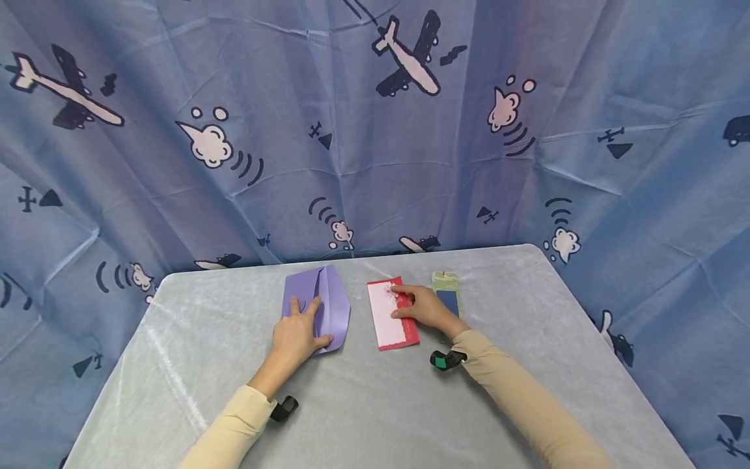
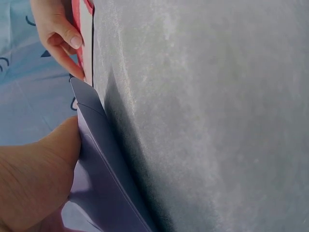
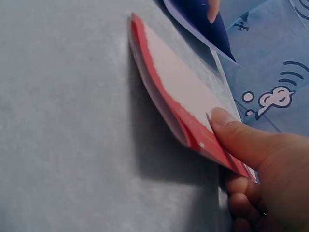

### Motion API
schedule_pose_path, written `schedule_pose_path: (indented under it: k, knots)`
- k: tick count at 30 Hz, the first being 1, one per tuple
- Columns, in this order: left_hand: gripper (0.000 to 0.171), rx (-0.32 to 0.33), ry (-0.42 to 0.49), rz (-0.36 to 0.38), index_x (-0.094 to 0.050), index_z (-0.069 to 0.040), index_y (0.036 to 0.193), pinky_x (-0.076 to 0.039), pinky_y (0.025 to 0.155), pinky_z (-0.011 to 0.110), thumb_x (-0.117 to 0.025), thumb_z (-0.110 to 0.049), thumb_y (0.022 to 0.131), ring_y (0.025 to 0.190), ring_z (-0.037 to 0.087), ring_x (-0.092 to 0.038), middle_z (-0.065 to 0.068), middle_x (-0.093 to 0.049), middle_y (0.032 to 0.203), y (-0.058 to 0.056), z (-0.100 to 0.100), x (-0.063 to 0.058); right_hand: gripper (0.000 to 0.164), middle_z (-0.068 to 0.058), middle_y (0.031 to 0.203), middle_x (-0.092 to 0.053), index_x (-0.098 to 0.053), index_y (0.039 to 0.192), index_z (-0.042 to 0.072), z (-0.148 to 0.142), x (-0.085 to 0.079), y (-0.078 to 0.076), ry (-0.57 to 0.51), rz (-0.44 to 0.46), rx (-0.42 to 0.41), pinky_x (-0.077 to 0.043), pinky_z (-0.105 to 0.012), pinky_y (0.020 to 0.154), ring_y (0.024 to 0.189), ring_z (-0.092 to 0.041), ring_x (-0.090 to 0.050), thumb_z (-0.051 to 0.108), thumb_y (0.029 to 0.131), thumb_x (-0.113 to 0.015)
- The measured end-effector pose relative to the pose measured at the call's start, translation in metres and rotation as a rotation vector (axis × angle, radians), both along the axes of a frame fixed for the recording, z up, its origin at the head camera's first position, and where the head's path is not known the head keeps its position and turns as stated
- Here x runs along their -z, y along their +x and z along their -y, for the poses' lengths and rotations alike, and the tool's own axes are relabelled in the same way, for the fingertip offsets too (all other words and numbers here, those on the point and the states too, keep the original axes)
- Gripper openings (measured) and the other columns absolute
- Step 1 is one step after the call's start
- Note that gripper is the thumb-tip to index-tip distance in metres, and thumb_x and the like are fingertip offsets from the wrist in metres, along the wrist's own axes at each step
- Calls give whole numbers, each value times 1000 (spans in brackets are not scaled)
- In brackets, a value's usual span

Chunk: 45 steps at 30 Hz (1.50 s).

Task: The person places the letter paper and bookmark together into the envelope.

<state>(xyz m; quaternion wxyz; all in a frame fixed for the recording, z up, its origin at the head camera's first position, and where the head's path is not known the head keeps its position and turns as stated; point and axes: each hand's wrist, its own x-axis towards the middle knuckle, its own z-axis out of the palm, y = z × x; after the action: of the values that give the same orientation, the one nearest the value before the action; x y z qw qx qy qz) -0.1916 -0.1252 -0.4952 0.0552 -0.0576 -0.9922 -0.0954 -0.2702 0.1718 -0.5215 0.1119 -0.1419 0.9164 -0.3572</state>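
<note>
My left hand (image 1: 293, 335) rests on a purple envelope (image 1: 336, 306) with its fingers spread. The envelope's flap lies unfolded toward the right, with the thumb touching it. In the left wrist view, the purple envelope (image 2: 104, 179) shows edge-on under the hand (image 2: 36, 179), and a shadow runs along it. My right hand (image 1: 430, 309) pinches the right edge of a folded red and white card (image 1: 383, 322). The right wrist view has the thumb on top of the card (image 3: 174, 82) and the fingers curled beneath; its near edge is lifted above the table.
A green card with a dark blue panel (image 1: 448, 299) lies right of the red card, partly covered by the right hand and wrist. A pale grey cloth covers the table (image 1: 363, 417). Behind its back edge hangs a blue curtain (image 1: 375, 143) printed with airplanes.
</note>
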Motion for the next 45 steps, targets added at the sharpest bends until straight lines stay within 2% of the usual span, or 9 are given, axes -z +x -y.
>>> schedule_pose_path:
  k: [3, 5, 13, 26, 45]
  knots:
    - [90, -1, -1, 1, -51, -18, 143, -54, 58, 51, -85, -53, 68, 70, 44, -68, 40, -47, 140, 0, 0, 0, 62, -4, 79, -46, -60, 137, 18, -2, 0, -2, -22, 6, -2, -31, -25, 64, 75, -16, -42, 28, 80, -82]
    - [90, -1, -2, 1, -51, -18, 143, -54, 58, 51, -85, -53, 68, 69, 43, -67, 40, -47, 140, 0, 0, 0, 60, -1, 78, -44, -61, 136, 17, -3, -1, -2, -36, 4, -6, -30, -24, 63, 74, -15, -41, 27, 80, -82]
    - [90, 0, -10, 7, -51, -18, 143, -54, 58, 51, -84, -54, 68, 69, 44, -68, 40, -47, 140, 0, 0, 0, 58, -1, 79, -48, -63, 134, 13, -7, -4, -1, -99, 32, -6, -34, -22, 63, 74, -14, -44, 19, 80, -82]
    - [89, -9, -13, 25, -51, -19, 144, -54, 59, 52, -84, -54, 69, 72, 45, -68, 40, -46, 141, 0, -1, 0, 57, 1, 73, -50, -62, 135, 14, -10, -3, -2, -132, 64, -9, -32, -21, 57, 67, -12, -43, 19, 81, -81]
    - [89, -7, -12, 26, -51, -17, 143, -55, 61, 52, -84, -54, 69, 73, 45, -68, 40, -46, 140, -1, -1, 0, 60, 3, 71, -55, -57, 140, 13, -16, 1, -8, -193, 90, -93, -36, -20, 58, 65, -7, -46, 19, 84, -78]
